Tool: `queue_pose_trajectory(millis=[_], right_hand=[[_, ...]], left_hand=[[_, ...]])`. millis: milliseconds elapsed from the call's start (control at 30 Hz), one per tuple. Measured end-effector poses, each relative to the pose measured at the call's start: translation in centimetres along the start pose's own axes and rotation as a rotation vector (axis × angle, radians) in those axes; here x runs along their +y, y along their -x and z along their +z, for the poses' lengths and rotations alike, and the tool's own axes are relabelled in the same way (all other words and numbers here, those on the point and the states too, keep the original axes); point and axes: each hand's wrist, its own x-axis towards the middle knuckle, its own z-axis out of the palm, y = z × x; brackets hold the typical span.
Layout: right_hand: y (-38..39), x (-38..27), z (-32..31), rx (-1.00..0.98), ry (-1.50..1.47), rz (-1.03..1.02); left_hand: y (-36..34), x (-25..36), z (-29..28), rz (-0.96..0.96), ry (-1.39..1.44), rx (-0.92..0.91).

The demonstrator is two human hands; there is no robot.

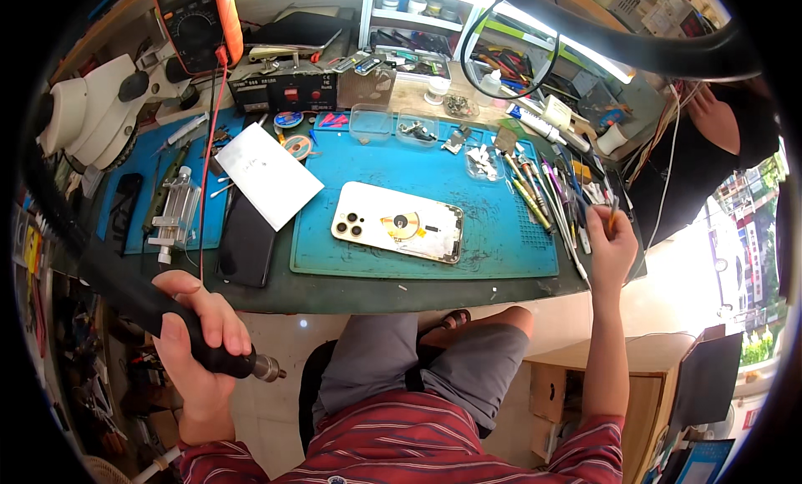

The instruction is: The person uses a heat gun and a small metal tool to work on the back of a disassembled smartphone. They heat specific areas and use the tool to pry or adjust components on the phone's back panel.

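My left hand (196, 342) is wrapped round the black handle of a hot air gun (221, 354), low at the left in front of the bench. Its metal nozzle points right and a thick black hose runs up behind it. My right hand (614, 246) is raised at the bench's right end, fingers pinched near a row of thin tools (543, 187). A thin, dark-tipped piece shows at those fingertips; its kind is unclear. Between the hands, a white phone (355, 204) lies camera side up on the blue work mat (510, 254), its lower right corner stripped and worn. Neither hand touches it.
Left of the mat lie a white sheet or flat box (271, 179), a black phone (246, 242) and a metal clamp holder (177, 208). A microscope (92, 108) and multimeter (190, 25) stand behind. Small plastic trays (372, 123) line the back. Another person (702, 158) is at the right.
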Motion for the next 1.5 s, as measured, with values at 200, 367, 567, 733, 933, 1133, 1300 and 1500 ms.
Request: queue_pose_trajectory(millis=[200,367,567,733,933,1133,1300,1500], right_hand=[[-1.7,-2.3,7.0,-0.178,0.005,-0.281],[-3.4,-1.2,9.5,-0.302,0.08,-0.29],[-3.1,-2.4,8.7,-0.357,0.175,-0.28],[-3.3,-3.1,9.2,-0.454,0.249,-0.32],[-6.0,-1.2,10.2,-0.536,0.075,-0.021],[-5.8,-2.0,10.6,-0.582,0.27,-0.156],[-6.8,-1.2,10.0,-0.719,0.08,0.207],[-8.2,-1.8,8.2,-0.806,-0.291,0.523]], left_hand=[[-1.0,-0.9,0.8,0.046,-0.046,0.01],[-1.4,-1.0,0.3,0.045,-0.064,0.044],[-1.7,-1.0,0.6,0.002,-0.05,0.05],[-2.2,-1.0,1.1,-0.009,-0.053,0.049],[-2.0,-1.2,0.4,0.007,-0.012,0.073],[-1.8,-1.2,0.2,0.002,-0.013,0.09],[-1.8,-1.1,0.5,0.005,-0.008,0.093],[-1.8,-0.9,0.7,-0.008,-0.061,0.083]])
